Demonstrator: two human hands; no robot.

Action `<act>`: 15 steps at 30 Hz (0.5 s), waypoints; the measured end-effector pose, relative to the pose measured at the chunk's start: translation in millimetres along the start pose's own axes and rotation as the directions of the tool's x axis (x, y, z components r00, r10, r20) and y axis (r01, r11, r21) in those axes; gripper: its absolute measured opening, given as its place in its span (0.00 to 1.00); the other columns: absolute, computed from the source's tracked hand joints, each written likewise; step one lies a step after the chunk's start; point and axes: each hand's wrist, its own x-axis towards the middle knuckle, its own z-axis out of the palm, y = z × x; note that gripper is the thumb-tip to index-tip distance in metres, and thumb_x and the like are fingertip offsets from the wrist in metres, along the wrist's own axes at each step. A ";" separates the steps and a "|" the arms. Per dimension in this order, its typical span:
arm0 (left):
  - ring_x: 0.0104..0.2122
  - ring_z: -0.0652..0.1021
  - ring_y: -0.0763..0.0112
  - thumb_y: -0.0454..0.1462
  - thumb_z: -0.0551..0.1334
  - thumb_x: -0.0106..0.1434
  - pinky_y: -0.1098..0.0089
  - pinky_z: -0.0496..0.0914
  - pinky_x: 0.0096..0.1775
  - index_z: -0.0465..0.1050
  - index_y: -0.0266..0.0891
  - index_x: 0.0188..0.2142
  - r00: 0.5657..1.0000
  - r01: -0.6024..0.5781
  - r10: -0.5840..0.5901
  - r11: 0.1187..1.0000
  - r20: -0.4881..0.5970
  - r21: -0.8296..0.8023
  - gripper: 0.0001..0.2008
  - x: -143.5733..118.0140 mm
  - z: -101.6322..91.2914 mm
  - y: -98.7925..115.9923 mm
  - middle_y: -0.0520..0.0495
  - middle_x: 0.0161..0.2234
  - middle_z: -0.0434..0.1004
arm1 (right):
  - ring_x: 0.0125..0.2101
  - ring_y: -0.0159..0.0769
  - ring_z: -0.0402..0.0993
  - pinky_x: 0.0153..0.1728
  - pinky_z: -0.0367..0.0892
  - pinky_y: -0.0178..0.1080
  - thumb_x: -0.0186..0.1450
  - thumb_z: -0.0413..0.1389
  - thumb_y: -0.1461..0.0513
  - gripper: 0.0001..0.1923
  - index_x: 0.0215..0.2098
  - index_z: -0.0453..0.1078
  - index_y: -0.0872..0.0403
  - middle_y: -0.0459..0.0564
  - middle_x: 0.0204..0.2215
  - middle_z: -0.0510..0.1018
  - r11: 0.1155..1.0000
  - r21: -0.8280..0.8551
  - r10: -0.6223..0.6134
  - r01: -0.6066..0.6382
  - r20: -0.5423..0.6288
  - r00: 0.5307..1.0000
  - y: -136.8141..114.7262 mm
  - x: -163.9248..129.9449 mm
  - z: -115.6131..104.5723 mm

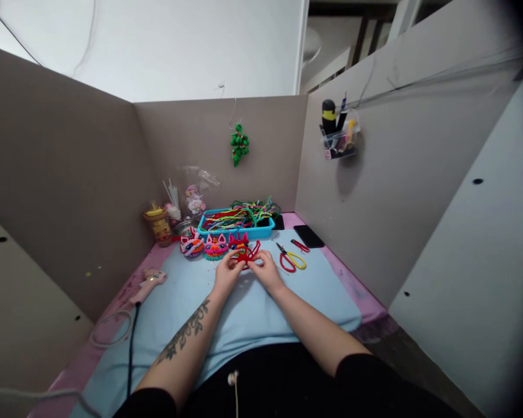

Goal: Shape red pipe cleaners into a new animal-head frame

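Between my two hands is a bundle of red pipe cleaners [246, 254], bent into loops with loose ends sticking up. My left hand [229, 269] pinches it from the left, and my right hand [265, 269] grips it from the right. Fingertips hide part of its middle. Just beyond my hands stand small fuzzy animal heads with ears: a purple and orange one [192, 245], a pink and teal one [215, 248] and a red one [237, 241]. Right of my right hand lie scissors [293, 259] with one red and one yellow handle.
A blue tray [257, 233] of colourful pipe cleaners sits at the back. A pink glue gun [150, 283] with a cable lies left. A drink cup [159, 226], a red-handled tool [300, 246] and a phone [309, 236] are near the panels. A clear holder [339, 145] hangs right.
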 end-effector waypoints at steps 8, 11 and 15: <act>0.21 0.71 0.76 0.40 0.64 0.51 0.75 0.65 0.26 0.69 0.33 0.46 0.999 0.017 -0.016 1.000 0.051 -0.012 0.24 2.3 -2.6 -6.2 0.53 0.21 0.71 | 0.43 0.38 0.67 0.34 0.67 0.35 0.55 0.56 0.55 0.12 0.34 0.72 0.53 0.52 0.43 0.63 0.991 0.103 0.080 -0.082 0.020 0.997 3.7 4.5 -4.2; 0.21 0.70 0.76 0.40 0.64 0.51 0.75 0.65 0.26 0.68 0.32 0.46 0.997 0.020 -0.019 1.000 0.069 -0.018 0.24 2.6 -3.1 -7.8 0.54 0.20 0.70 | 0.42 0.39 0.67 0.33 0.67 0.35 0.53 0.57 0.54 0.13 0.30 0.72 0.54 0.53 0.45 0.63 0.984 0.136 0.117 -0.119 0.023 0.993 5.5 5.2 -3.0; 0.19 0.68 0.77 0.39 0.64 0.51 0.76 0.62 0.24 0.69 0.33 0.47 0.995 0.022 -0.022 1.000 0.097 0.002 0.24 1.7 -4.0 -5.8 0.55 0.19 0.67 | 0.43 0.39 0.67 0.34 0.67 0.35 0.53 0.58 0.53 0.12 0.27 0.71 0.54 0.52 0.44 0.64 0.980 0.162 0.119 -0.118 0.004 0.993 9.5 5.5 -1.1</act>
